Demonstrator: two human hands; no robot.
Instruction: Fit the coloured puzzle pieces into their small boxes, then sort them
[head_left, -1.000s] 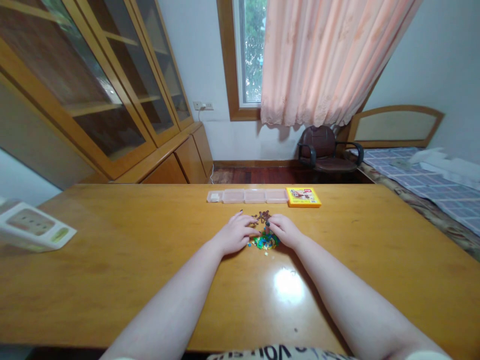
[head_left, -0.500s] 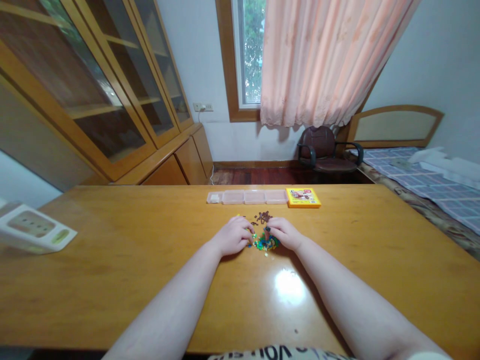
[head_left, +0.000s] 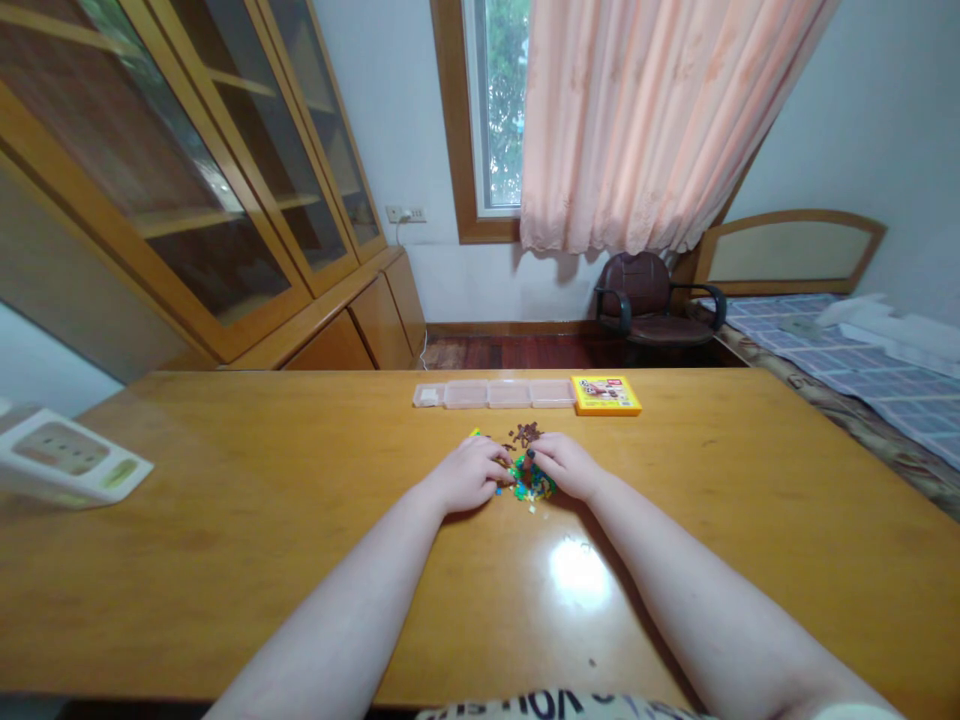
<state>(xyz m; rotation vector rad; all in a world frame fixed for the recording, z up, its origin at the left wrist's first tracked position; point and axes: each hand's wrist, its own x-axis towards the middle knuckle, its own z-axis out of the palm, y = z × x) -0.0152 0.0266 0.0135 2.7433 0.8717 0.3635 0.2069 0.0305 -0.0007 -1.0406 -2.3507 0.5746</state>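
Two hands flank a heap of coloured pieces (head_left: 531, 486) on the surface (head_left: 300, 480). The left hand (head_left: 469, 472) and right hand (head_left: 566, 465) curl their fingers against it; whether either grips a piece cannot be told. Brown pieces (head_left: 525, 434) lie just beyond.

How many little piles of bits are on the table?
2: a green-and-blue pile between the left hand and right hand, and a brown pile just beyond it, nearer the clear box. More bits may hide under the hands.

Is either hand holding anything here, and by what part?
Cannot tell: left hand and right hand both touch the pile of small coloured pieces, but any pinched piece is too small to see.
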